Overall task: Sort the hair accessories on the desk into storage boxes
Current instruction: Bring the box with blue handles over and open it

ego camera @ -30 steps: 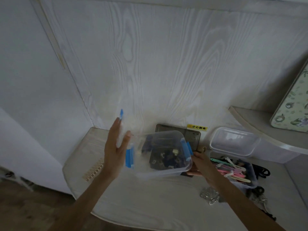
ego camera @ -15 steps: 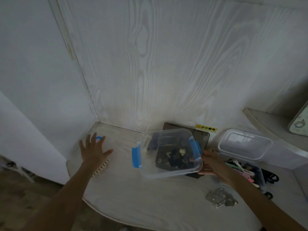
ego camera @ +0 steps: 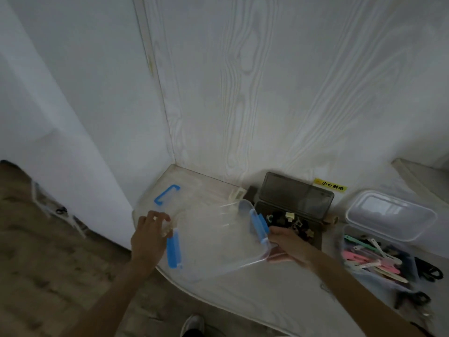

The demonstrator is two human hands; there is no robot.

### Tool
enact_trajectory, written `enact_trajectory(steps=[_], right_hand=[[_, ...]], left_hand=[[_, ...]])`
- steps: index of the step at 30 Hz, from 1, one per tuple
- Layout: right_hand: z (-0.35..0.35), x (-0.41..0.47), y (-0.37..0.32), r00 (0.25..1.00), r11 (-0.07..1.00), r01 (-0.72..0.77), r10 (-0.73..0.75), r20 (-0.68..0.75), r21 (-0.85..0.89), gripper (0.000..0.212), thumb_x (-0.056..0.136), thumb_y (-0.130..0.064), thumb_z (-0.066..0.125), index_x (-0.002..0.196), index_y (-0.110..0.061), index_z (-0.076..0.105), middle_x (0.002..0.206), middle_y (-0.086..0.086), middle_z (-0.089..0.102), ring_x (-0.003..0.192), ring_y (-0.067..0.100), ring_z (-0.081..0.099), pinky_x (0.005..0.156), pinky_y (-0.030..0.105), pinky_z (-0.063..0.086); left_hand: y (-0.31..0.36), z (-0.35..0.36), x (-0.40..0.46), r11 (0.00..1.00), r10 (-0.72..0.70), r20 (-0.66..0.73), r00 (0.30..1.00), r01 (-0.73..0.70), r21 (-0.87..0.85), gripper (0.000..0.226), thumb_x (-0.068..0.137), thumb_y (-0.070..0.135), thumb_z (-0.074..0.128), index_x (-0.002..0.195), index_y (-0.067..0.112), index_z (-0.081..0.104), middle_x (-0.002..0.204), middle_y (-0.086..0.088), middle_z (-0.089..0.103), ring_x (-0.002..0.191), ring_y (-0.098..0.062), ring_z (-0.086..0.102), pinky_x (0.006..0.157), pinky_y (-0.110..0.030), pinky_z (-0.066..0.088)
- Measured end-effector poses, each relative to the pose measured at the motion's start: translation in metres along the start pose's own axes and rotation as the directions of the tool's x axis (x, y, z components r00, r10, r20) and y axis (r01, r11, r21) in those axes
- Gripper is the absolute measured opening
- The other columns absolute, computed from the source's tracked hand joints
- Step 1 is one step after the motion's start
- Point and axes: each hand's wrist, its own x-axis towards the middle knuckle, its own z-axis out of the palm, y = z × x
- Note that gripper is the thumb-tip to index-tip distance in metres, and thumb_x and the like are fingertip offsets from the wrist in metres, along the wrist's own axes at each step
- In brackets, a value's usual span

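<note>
A clear storage box (ego camera: 218,242) with blue latches sits tilted near the desk's front left corner. My right hand (ego camera: 284,242) grips its right rim beside the blue latch (ego camera: 260,224). My left hand (ego camera: 150,234) is at the box's left rim, fingers pinched on a small pale hair clip (ego camera: 167,229) that is blurred. The box's clear lid (ego camera: 184,198), with one blue latch, lies flat on the desk behind. Another pale clip (ego camera: 237,197) lies by the wall.
An open dark grey compartment case (ego camera: 296,195) with black clips stands behind my right hand. Right of it is a clear box (ego camera: 340,242) of pastel flat clips, its lid (ego camera: 391,215) leaning behind. Black hair ties (ego camera: 428,271) lie far right. The desk's rounded edge (ego camera: 194,293) drops to floor.
My left hand came back from the desk's left corner to the box's left rim with a pale clip. The box shifted left and tilted; the view swung left.
</note>
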Motion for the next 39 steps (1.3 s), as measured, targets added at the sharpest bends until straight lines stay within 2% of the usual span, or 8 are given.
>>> enact_trajectory(steps=[6, 9, 17, 19, 23, 31, 36, 39], right_hand=[[0.019, 0.014, 0.016, 0.998, 0.998, -0.060, 0.060, 0.002, 0.004, 0.021, 0.093, -0.007, 0.047, 0.110, -0.008, 0.060, 0.116, 0.015, 0.064, 0.058, 0.013, 0.069, 0.063, 0.026, 0.059], [0.023, 0.013, 0.017, 0.997, 0.997, -0.077, 0.077, -0.021, -0.007, 0.025, 0.093, -0.006, 0.047, 0.117, -0.007, 0.057, 0.111, 0.014, 0.066, 0.064, 0.016, 0.069, 0.057, 0.023, 0.058], [-0.007, -0.009, 0.008, 0.988, 0.971, -0.151, 0.153, -0.005, -0.186, 0.022, 0.092, -0.009, 0.051, 0.113, -0.015, 0.053, 0.109, 0.009, 0.067, 0.072, 0.018, 0.071, 0.063, 0.026, 0.058], [-0.018, -0.014, 0.009, 0.988, 0.962, -0.149, 0.152, -0.008, -0.228, 0.018, 0.093, -0.008, 0.050, 0.109, -0.016, 0.053, 0.107, 0.009, 0.068, 0.075, 0.020, 0.072, 0.063, 0.027, 0.058], [-0.026, -0.016, 0.018, 0.986, 0.953, -0.162, 0.167, -0.004, -0.256, 0.013, 0.093, -0.009, 0.049, 0.101, -0.017, 0.055, 0.106, 0.009, 0.069, 0.083, 0.023, 0.072, 0.071, 0.031, 0.059], [-0.023, -0.010, 0.030, 0.986, 0.971, -0.162, 0.164, -0.004, -0.178, 0.018, 0.091, -0.012, 0.054, 0.108, -0.012, 0.058, 0.101, 0.010, 0.069, 0.079, 0.021, 0.072, 0.071, 0.031, 0.059], [-0.027, -0.012, 0.031, 0.984, 0.977, -0.173, 0.176, 0.017, -0.127, 0.025, 0.089, -0.011, 0.056, 0.114, -0.012, 0.056, 0.103, 0.010, 0.070, 0.079, 0.023, 0.072, 0.071, 0.033, 0.059], [-0.024, -0.015, 0.024, 0.990, 0.983, -0.133, 0.138, 0.029, -0.129, 0.018, 0.094, -0.012, 0.048, 0.107, -0.025, 0.051, 0.112, 0.010, 0.065, 0.077, 0.018, 0.070, 0.071, 0.030, 0.059]], left_hand=[[-0.009, 0.010, 0.010, 0.989, 0.133, 0.098, 0.986, -0.139, 0.055, 0.048, 0.084, 0.015, 0.065, 0.130, 0.023, 0.051, 0.144, -0.005, 0.044, 0.133, -0.028, 0.039, 0.102, -0.043, 0.042], [-0.017, 0.011, 0.019, 0.915, 0.322, 0.141, 0.936, -0.346, 0.208, 0.081, 0.050, 0.011, 0.090, 0.119, 0.021, 0.049, 0.125, -0.016, 0.061, 0.113, -0.038, 0.059, 0.081, -0.046, 0.054], [0.005, 0.013, 0.034, 0.751, 0.361, 0.177, 0.916, -0.398, 0.528, 0.072, 0.076, 0.045, 0.069, 0.137, 0.014, 0.044, 0.155, -0.005, 0.023, 0.143, -0.028, 0.023, 0.111, -0.043, 0.030], [0.011, 0.014, 0.036, 0.743, 0.376, 0.147, 0.915, -0.393, 0.541, 0.067, 0.065, 0.042, 0.080, 0.122, 0.014, 0.060, 0.150, -0.004, 0.036, 0.139, -0.025, 0.033, 0.108, -0.041, 0.036], [0.013, 0.011, 0.041, 0.747, 0.506, 0.082, 0.859, -0.484, 0.455, 0.033, 0.044, 0.019, 0.092, 0.069, 0.015, 0.072, 0.125, -0.006, 0.063, 0.117, -0.026, 0.059, 0.094, -0.044, 0.049], [-0.012, 0.033, 0.022, 0.736, 0.648, 0.053, 0.760, -0.643, 0.212, 0.053, 0.042, 0.026, 0.093, 0.091, 0.024, 0.073, 0.101, 0.005, 0.072, 0.090, -0.011, 0.069, 0.083, -0.029, 0.055], [-0.006, 0.012, 0.029, 0.852, 0.522, -0.086, 0.848, -0.515, 0.090, 0.021, 0.083, 0.036, 0.061, 0.102, 0.027, 0.062, 0.095, 0.008, 0.071, 0.083, -0.010, 0.068, 0.082, -0.028, 0.050], [0.032, -0.023, 0.018, 0.918, 0.148, -0.249, 0.957, -0.226, -0.324, 0.040, 0.087, 0.038, 0.060, 0.124, 0.024, 0.053, 0.107, 0.014, 0.061, 0.090, -0.006, 0.061, 0.081, -0.024, 0.047]])
